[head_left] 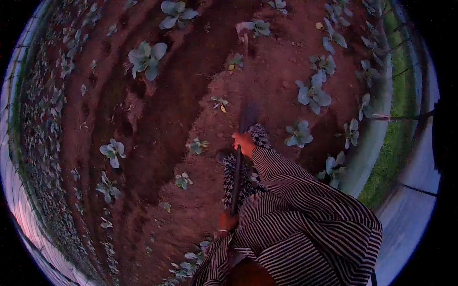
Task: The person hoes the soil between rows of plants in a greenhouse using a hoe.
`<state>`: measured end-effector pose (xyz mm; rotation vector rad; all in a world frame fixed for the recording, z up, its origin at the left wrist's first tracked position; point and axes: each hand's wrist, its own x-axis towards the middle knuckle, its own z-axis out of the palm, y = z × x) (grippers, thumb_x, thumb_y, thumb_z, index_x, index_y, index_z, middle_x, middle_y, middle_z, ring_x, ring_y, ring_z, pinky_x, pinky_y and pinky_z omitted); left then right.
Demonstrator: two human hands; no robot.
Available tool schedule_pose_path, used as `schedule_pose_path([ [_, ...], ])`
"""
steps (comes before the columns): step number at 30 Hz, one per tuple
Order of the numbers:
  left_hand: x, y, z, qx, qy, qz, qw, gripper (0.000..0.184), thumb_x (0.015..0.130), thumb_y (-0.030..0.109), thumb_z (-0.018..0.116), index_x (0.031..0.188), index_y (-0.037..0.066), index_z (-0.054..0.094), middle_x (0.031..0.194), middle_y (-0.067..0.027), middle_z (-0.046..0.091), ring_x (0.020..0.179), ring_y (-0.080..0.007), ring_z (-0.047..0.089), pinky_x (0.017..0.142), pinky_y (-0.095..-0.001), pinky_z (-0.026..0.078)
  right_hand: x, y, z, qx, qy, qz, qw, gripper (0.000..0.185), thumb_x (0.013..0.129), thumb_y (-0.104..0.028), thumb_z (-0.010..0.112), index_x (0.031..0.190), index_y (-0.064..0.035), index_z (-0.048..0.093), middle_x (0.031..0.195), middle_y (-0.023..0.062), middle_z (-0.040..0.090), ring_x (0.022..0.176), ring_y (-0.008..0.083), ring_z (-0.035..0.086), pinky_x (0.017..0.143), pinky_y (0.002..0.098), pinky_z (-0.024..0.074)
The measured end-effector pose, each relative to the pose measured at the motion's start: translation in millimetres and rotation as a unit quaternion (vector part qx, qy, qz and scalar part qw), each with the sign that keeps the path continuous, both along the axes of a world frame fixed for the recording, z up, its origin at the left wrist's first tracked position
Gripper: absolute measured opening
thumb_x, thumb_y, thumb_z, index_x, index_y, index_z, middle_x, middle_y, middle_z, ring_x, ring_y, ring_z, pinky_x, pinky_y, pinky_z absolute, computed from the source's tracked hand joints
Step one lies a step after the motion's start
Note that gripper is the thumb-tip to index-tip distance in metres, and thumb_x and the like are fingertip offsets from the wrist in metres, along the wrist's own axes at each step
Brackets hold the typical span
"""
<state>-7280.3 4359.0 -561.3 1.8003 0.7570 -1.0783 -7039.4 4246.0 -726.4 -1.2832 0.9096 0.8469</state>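
Both my hands are closed around the dark handle [236,178] of a long-handled hoe. My right hand [244,143] grips it farther forward, and my left hand [228,222] holds its near end, close to my body. From the right hand the shaft runs ahead, smeared by motion, to the hoe head [244,29]. That head is blurred and lies beside a leafy cabbage-like plant [260,28]; whether it touches the soil I cannot tell. A small plant with yellowing leaves [234,63] grows near the shaft, and another [220,102] stands to its left.
Reddish-brown soil [272,76] carries rows of leafy plants, with larger ones [314,93] at the right and another [147,59] at the left. My patterned trouser legs [232,178] are below the handle. A grass strip [396,95] and wires [403,117] border the right side.
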Motion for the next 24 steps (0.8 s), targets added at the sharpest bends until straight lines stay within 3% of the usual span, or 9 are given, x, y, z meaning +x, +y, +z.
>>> schedule_pose_path([
  [3, 10, 2, -32, 0.034, -0.07, -0.028, 0.997, 0.04, 0.069, 0.03, 0.053, 0.098, 0.004, 0.051, 0.076, -0.0213, 0.056, 0.069, -0.037, 0.054, 0.056, -0.0437, 0.042, 20, -5, -50, 0.128, -0.122, -0.057, 0.983, 0.016, 0.07, -0.01, 0.058, 0.069, -0.003, 0.043, 0.05, 0.0055, 0.039, 0.041, 0.0164, 0.04, 0.042, 0.0317, 0.0372],
  [6, 49, 1, -45, 0.016, -0.068, -0.015, 0.997, 0.039, 0.068, 0.028, 0.054, 0.095, 0.001, 0.051, 0.073, -0.0212, 0.056, 0.065, -0.0365, 0.054, 0.053, -0.0428, 0.042, 58, -5, -65, 0.138, -0.167, -0.072, 0.974, 0.017, 0.071, -0.012, 0.058, 0.072, -0.0001, 0.046, 0.052, 0.0056, 0.04, 0.044, 0.0162, 0.041, 0.043, 0.0309, 0.0369],
  [8, 61, -6, -64, -0.005, -0.109, 0.004, 0.994, 0.039, 0.067, 0.029, 0.055, 0.093, 0.0, 0.051, 0.071, -0.021, 0.056, 0.063, -0.0359, 0.054, 0.051, -0.0421, 0.042, 72, -23, -103, 0.097, -0.215, 0.039, 0.971, 0.018, 0.071, -0.013, 0.058, 0.075, 0.0011, 0.047, 0.053, 0.0055, 0.04, 0.045, 0.0163, 0.041, 0.043, 0.0308, 0.0366],
  [10, 59, -12, -83, -0.016, -0.214, 0.015, 0.977, 0.041, 0.067, 0.031, 0.056, 0.091, -0.001, 0.051, 0.07, -0.0207, 0.055, 0.06, -0.0353, 0.054, 0.048, -0.0413, 0.042, 70, -33, -113, 0.063, -0.17, 0.07, 0.981, 0.019, 0.072, -0.013, 0.058, 0.077, 0.0015, 0.048, 0.053, 0.0054, 0.041, 0.046, 0.0166, 0.042, 0.043, 0.0306, 0.0369],
  [12, 53, -9, -65, -0.024, -0.147, 0.003, 0.989, 0.042, 0.067, 0.033, 0.057, 0.092, 0.0, 0.051, 0.069, -0.021, 0.055, 0.06, -0.0345, 0.055, 0.048, -0.0411, 0.042, 55, -31, -114, 0.085, -0.105, 0.012, 0.991, 0.018, 0.072, -0.014, 0.058, 0.077, 0.0007, 0.048, 0.053, 0.0055, 0.041, 0.046, 0.0172, 0.043, 0.044, 0.0306, 0.0377],
  [15, 19, 5, -41, 0.001, -0.063, -0.067, 0.996, 0.043, 0.066, 0.031, 0.057, 0.096, 0.001, 0.05, 0.067, -0.0203, 0.055, 0.059, -0.0338, 0.055, 0.048, -0.0413, 0.042, 0, -24, -99, 0.27, -0.225, -0.145, 0.925, 0.017, 0.071, -0.014, 0.058, 0.072, -0.0014, 0.046, 0.053, 0.0057, 0.04, 0.045, 0.0176, 0.043, 0.043, 0.0312, 0.0384],
  [19, -44, 14, -9, 0.057, -0.052, -0.004, 0.997, 0.041, 0.066, 0.026, 0.057, 0.099, 0.005, 0.049, 0.06, -0.0176, 0.054, 0.054, -0.0334, 0.054, 0.047, -0.0425, 0.041, -58, -4, -38, 0.13, -0.04, -0.1, 0.986, 0.015, 0.071, -0.011, 0.058, 0.067, -0.0074, 0.044, 0.048, 0.0005, 0.034, 0.038, 0.014, 0.037, 0.039, 0.0285, 0.0346],
  [22, -92, 19, -29, 0.14, -0.061, -0.037, 0.988, 0.04, 0.068, 0.023, 0.054, 0.104, 0.007, 0.046, 0.06, -0.0175, 0.054, 0.053, -0.0346, 0.053, 0.046, -0.0439, 0.039, -58, 21, 12, 0.156, 0.06, -0.126, 0.978, 0.02, 0.071, -0.012, 0.058, 0.062, -0.0109, 0.04, 0.046, -0.0024, 0.031, 0.038, 0.0109, 0.034, 0.038, 0.0277, 0.0318],
  [24, -108, 24, -32, 0.172, -0.028, -0.081, 0.981, 0.041, 0.068, 0.02, 0.053, 0.106, 0.008, 0.045, 0.06, -0.0174, 0.054, 0.054, -0.0349, 0.052, 0.046, -0.044, 0.039, -65, 34, 21, 0.18, 0.02, -0.107, 0.978, 0.023, 0.071, -0.012, 0.058, 0.06, -0.0118, 0.037, 0.047, -0.0029, 0.03, 0.038, 0.0097, 0.032, 0.038, 0.0281, 0.0301],
])
